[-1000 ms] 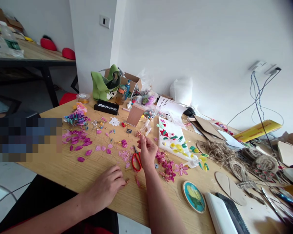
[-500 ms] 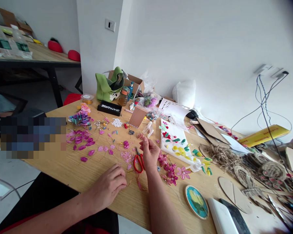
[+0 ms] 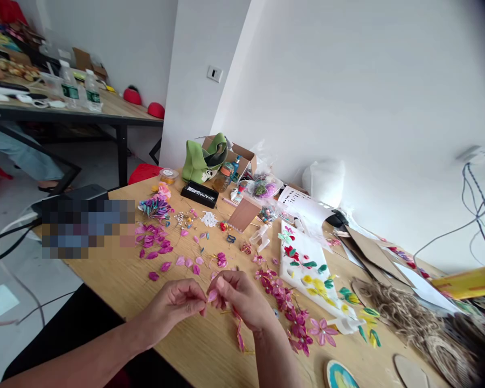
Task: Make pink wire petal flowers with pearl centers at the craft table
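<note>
Both hands meet over the wooden table's near part. A small pink petal [image 3: 212,295] shows between their fingertips. My left hand [image 3: 177,306] is closed in a pinch at the petal's left end. From the right, my right hand [image 3: 239,297] pinches the petal between thumb and fingers. Loose magenta petals [image 3: 151,237] lie to the left, and paler pink petals [image 3: 188,262] lie just beyond the hands. A string of dark pink flowers [image 3: 281,296] runs along the right of my right hand. The red scissors are hidden, apparently behind the right hand.
Behind stand a green bag [image 3: 200,161], a black tray [image 3: 199,194] and a brown card [image 3: 244,214]. Right of the hands are a white sheet [image 3: 303,250] with coloured petals, a glue bottle [image 3: 345,325] and twine [image 3: 392,307]. A round painted piece [image 3: 339,375] lies near the front.
My right hand has come down and left to meet my left hand, and a pink petal now shows between them. The view has turned left, showing more of the far table.
</note>
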A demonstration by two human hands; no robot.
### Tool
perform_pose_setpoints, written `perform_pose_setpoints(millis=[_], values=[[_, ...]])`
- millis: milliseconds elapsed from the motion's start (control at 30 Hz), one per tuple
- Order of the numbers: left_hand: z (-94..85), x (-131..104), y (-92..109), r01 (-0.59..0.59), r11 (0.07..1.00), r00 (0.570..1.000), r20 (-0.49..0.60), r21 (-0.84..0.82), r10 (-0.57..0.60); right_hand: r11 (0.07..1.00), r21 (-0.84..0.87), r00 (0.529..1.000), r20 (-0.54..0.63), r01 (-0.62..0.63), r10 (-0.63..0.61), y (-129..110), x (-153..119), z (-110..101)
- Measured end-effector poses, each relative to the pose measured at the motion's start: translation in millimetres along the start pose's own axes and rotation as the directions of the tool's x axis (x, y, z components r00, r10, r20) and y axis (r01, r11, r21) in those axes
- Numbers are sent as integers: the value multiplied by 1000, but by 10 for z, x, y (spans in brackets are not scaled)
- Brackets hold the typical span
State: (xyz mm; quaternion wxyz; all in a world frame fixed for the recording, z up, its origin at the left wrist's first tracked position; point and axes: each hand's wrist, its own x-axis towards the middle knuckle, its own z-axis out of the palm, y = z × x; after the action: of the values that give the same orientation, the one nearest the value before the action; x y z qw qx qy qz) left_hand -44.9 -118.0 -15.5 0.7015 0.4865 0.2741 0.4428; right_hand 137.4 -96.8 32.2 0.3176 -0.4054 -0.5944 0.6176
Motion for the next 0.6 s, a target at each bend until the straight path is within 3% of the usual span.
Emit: perform_pose_setpoints(millis=[333, 600], values=[[-23, 11, 9, 75, 995, 996, 62, -73, -70, 991, 27, 991, -5, -130, 130, 32, 80, 67], [-16, 26, -10, 87, 996, 996, 36, 12, -87, 988, -1, 986, 66, -152, 152, 76, 70, 19]])
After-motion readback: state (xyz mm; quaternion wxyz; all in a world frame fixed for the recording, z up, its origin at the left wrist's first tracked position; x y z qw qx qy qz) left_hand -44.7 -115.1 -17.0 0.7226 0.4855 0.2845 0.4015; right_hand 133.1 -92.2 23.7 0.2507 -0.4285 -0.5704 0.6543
